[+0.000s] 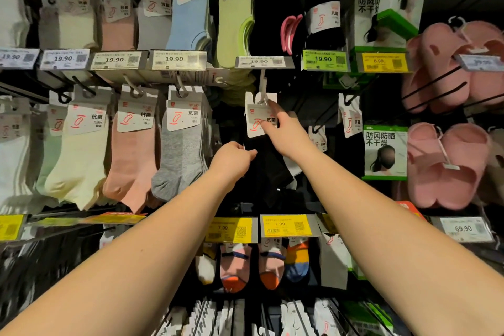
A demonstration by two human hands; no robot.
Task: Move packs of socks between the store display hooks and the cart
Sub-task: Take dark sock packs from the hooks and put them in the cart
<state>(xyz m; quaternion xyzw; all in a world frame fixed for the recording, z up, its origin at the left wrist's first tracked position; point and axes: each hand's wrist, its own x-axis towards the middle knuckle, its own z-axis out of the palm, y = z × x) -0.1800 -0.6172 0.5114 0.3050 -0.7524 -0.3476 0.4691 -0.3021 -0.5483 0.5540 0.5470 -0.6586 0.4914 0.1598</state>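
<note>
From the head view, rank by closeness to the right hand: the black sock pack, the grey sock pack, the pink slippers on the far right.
From the right hand:
1. Black sock pack, its card under the fingers.
2. Grey sock pack, to the left.
3. Pink slippers, far right.

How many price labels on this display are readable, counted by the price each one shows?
19.90 labels: 6
7.99 labels: 2
8.99 label: 1
69.90 label: 1
Total: 10 readable; a few others are too blurred.
</note>
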